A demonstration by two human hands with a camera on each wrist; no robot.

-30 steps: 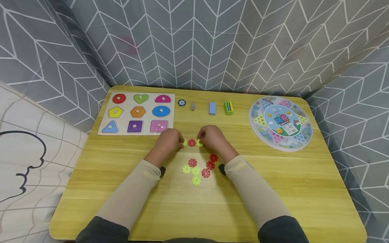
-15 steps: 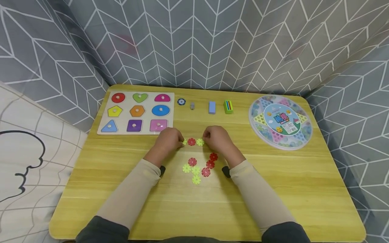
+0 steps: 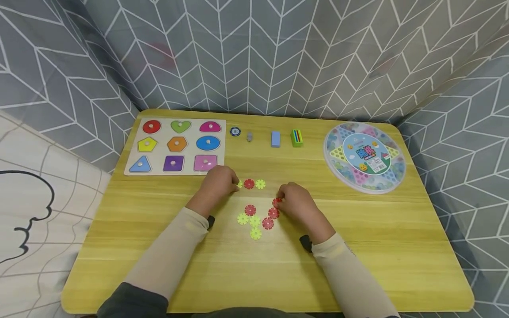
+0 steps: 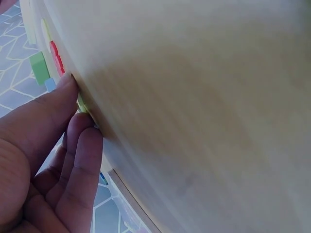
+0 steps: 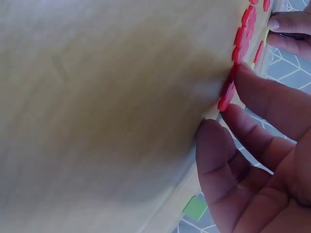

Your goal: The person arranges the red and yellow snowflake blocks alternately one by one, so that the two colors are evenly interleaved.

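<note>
Flat notched plastic discs, red and yellow-green, lie on the wooden table (image 3: 191,274). My left hand (image 3: 216,184) pinches the yellow-green disc (image 3: 240,184) at the left end of a short row; in the left wrist view, fingers mostly hide that disc. Beside it in the row lie a red disc (image 3: 248,183) and another yellow-green disc (image 3: 260,184). My right hand (image 3: 299,204) pinches a red disc (image 5: 227,90) between thumb and index finger. This is the far end of a slanted line of red discs (image 3: 268,223). Left of that line are several yellow-green discs (image 3: 255,221) and one red disc (image 3: 250,210).
A shape puzzle board (image 3: 157,150) lies at the back left, close to my left hand. Along the back are a blue-and-white round chip (image 3: 235,131), a small grey piece (image 3: 249,137), a blue block (image 3: 275,139) and a green block (image 3: 296,138). A round game board (image 3: 365,157) lies back right.
My right hand has let go of the yellow-green disc in the row and moved right and toward me, to the far red disc. The left hand has stayed at its disc.
</note>
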